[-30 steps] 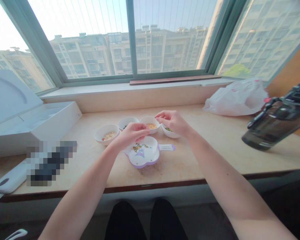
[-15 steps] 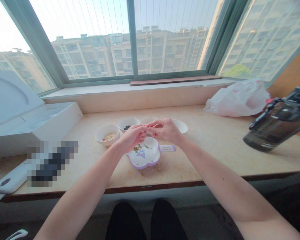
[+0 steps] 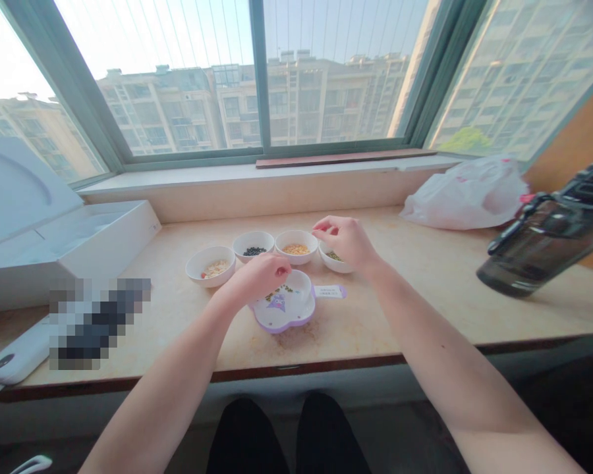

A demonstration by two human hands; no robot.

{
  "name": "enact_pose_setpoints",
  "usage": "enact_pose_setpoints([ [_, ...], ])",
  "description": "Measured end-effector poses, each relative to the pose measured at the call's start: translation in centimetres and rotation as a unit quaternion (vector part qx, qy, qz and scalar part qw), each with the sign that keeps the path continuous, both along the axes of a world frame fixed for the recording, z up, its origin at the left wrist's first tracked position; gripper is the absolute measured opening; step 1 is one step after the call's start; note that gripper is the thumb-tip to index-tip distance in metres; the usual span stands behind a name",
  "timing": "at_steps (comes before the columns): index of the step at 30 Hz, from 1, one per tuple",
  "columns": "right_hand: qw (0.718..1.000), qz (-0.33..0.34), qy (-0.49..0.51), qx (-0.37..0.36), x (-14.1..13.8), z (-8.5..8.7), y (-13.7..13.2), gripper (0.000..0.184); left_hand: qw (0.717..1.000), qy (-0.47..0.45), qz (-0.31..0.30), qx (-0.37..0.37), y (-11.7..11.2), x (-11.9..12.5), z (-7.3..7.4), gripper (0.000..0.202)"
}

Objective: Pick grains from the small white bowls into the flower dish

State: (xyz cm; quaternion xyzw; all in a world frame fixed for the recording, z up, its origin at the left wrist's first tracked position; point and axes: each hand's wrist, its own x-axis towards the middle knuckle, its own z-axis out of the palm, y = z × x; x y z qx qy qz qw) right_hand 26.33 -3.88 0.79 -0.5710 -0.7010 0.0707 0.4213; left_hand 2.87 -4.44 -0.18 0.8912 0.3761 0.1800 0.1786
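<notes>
A purple-rimmed white dish (image 3: 286, 309) with a cartoon print and a few green and yellow seeds sits near the table's front. My left hand (image 3: 259, 275) rests over its far-left rim, fingers curled into a pinch down among the seeds. My right hand (image 3: 346, 240) hovers over the rightmost small white bowl (image 3: 337, 261) of green seeds, fingertips pinched together. What either pinch holds is too small to make out. Behind the dish stand three more white bowls: yellow grains (image 3: 296, 248), black seeds (image 3: 254, 247), pale mixed bits (image 3: 210, 264).
A white open box (image 3: 64, 240) lies at the left, a pixelated dark object (image 3: 96, 322) and a white device (image 3: 14, 359) in front of it. A white plastic bag (image 3: 467, 194) and a dark water bottle (image 3: 543, 240) stand at the right. The window ledge (image 3: 277, 174) runs behind.
Half a second ago both hands met above the purple dish. My right hand has moved back to the green-seed bowl; my left hand has dropped onto the dish.
</notes>
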Motion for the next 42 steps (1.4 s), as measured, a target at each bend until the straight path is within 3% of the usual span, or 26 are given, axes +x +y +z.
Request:
enact_pose_setpoints([
  [3, 0.991, -0.099, -0.081, -0.038, 1.5, 0.1, 0.6, 0.017, 0.992, 0.102, -0.037, 0.062, -0.2, 0.1, -0.2, 0.028],
  [8, 0.96, -0.186, -0.162, -0.135, 3.1, -0.2, 1.1, 0.019, 0.981, 0.177, -0.044, 0.063, -0.8, 0.6, -0.5, 0.032],
  [14, 0.943, -0.216, -0.174, -0.182, 3.5, -0.4, 1.4, 0.019, 0.978, 0.187, -0.047, 0.081, -1.0, 0.9, -1.1, 0.032],
  [23, 0.943, -0.215, -0.175, -0.186, 3.2, -0.3, 1.2, 0.025, 0.975, 0.193, -0.047, 0.101, -1.1, 1.1, -1.3, 0.033],
  [28, 0.951, -0.213, -0.153, -0.163, 3.3, -0.4, 1.3, 0.024, 0.989, 0.121, -0.049, 0.075, -0.7, 0.8, -0.8, 0.037],
  [32, 0.976, -0.176, -0.091, -0.096, 2.3, -0.2, 1.1, 0.023, 0.995, -0.096, -0.009, -0.01, -0.4, 0.3, 0.1, 0.032],
  [34, 0.99, -0.121, -0.039, -0.057, 1.5, 0.0, 0.9, 0.022, 0.968, -0.234, -0.001, -0.087, -0.5, 0.2, 0.7, 0.026],
  [37, 0.998, -0.001, 0.055, -0.024, 0.1, 0.2, 0.3, 0.021, 0.886, -0.408, 0.011, -0.221, -0.8, 0.2, 1.5, 0.032],
  [40, 0.981, 0.126, 0.143, -0.033, -1.0, 0.1, -0.7, 0.025, 0.802, -0.502, 0.007, -0.324, -0.7, 0.3, 1.8, 0.043],
  [42, 0.963, 0.189, 0.182, -0.056, -1.7, 0.0, -1.3, 0.029, 0.771, -0.525, 0.003, -0.361, -0.4, 0.4, 1.5, 0.046],
])
